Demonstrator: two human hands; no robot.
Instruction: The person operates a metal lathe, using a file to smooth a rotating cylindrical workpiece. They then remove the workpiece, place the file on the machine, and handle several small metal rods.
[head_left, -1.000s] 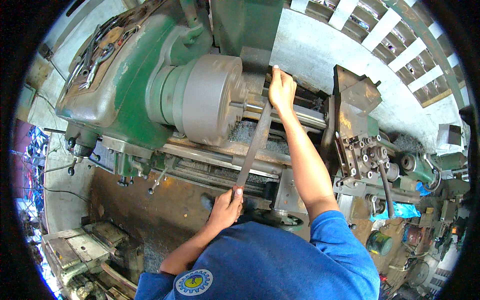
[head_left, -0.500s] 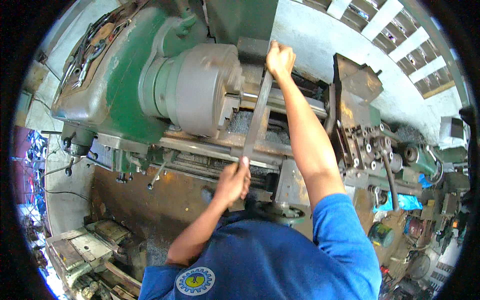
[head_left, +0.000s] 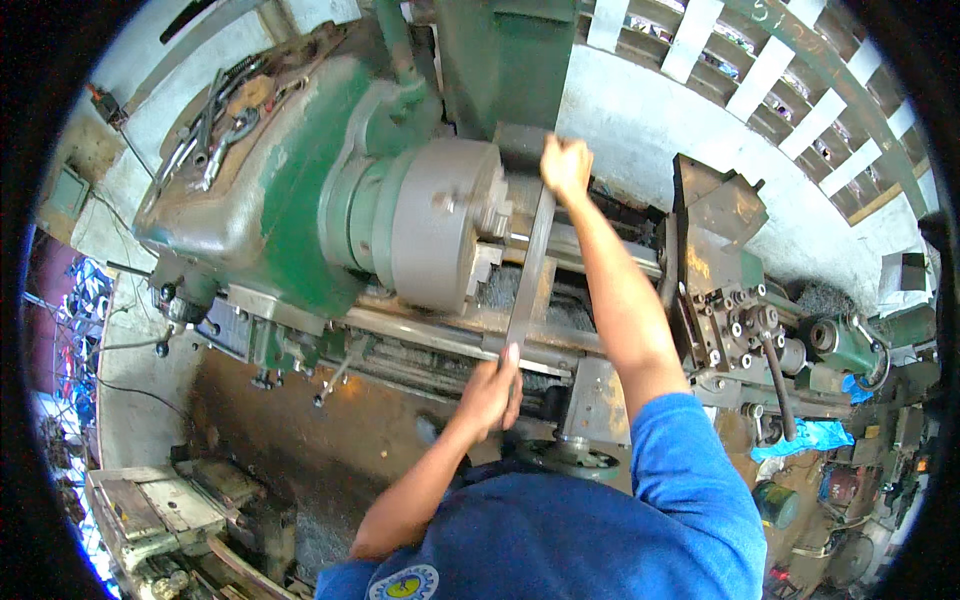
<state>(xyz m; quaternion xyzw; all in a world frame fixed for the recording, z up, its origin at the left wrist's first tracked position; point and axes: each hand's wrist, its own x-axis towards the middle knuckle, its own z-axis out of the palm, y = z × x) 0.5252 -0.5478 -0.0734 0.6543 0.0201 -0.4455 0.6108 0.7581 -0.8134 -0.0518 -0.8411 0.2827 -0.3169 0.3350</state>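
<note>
A long flat metal file (head_left: 529, 270) lies across a steel shaft (head_left: 590, 250) held in the grey chuck (head_left: 440, 225) of a green lathe (head_left: 270, 190). My left hand (head_left: 492, 392) grips the file's near end, at the lathe bed's front edge. My right hand (head_left: 566, 165) is closed on the file's far tip, beyond the shaft and just right of the chuck. The file runs almost straight away from me, just right of the chuck's jaws.
The tool post and carriage (head_left: 720, 290) stand to the right of the file, with levers and a tailstock (head_left: 830, 345) further right. Tools lie on top of the headstock (head_left: 220, 120). A handwheel (head_left: 570, 455) sits below my left hand. A white wall (head_left: 640, 120) is behind.
Both hands and the file have moved forward, away from me, across the shaft. My view has shifted so the lathe sits lower and further right in the picture.
</note>
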